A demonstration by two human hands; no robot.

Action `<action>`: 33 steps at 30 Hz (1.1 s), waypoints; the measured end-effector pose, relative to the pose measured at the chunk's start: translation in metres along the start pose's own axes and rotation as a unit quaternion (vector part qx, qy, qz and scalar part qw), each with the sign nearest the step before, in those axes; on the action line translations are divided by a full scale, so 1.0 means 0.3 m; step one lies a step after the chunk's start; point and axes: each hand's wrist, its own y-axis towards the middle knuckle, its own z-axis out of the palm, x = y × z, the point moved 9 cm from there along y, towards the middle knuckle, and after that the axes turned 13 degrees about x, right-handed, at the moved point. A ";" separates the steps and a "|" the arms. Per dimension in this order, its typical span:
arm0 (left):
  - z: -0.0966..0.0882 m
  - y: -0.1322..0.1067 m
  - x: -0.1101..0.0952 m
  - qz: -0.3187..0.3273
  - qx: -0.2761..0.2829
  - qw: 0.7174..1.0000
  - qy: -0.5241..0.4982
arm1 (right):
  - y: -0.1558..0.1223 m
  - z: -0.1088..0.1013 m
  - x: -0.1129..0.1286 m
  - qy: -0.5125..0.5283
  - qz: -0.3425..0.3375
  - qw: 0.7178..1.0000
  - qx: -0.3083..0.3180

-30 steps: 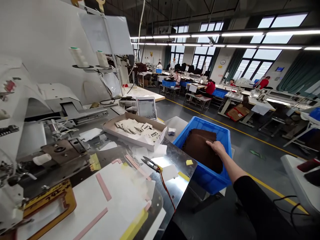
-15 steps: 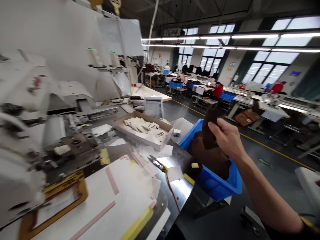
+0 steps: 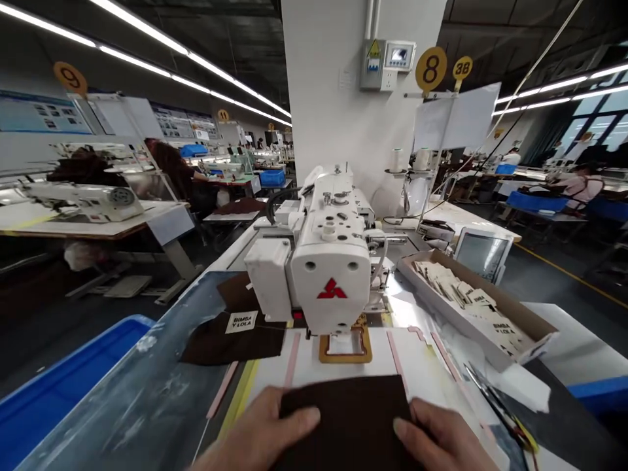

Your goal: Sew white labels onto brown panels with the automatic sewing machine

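**Brown panel lies centred just short of the frame, a hand on each side**

Your left hand and right hand bracket the panel at the bottom of the view; your left fingers lie over its left edge and your right fingers over its right edge; each hand's fingers sit close together, but you can't tell from this view whether your thumbs pinch the cloth from below. The panel lies flat on the white template plate, straight ahead of your fingers, with the frame just beyond it under the head of the sewing machine. Its far edge runs crosswise, roughly square to the machine's front; its near part runs out of view, so you can't tell its long axis. Neither hand is clearly nearer the frame; both sit about level with it. On the surface to your left lies a second brown piece bearing a BIMBA Y LOLA label; a blue bin sits beyond it; to your right, nearer your right hand, are a cardboard tray of labels and snips.
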 end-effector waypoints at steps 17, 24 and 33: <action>-0.165 0.057 0.059 -0.097 -0.091 0.980 0.150 | 0.127 -0.059 -0.046 0.090 0.104 0.988 0.066; -0.198 0.055 0.075 -0.084 -0.101 0.967 0.217 | 0.130 -0.051 -0.043 0.046 0.112 0.991 0.058; -0.277 0.108 -0.038 -0.084 -0.149 0.952 0.254 | 0.207 -0.099 -0.035 -0.042 0.125 0.990 0.059</action>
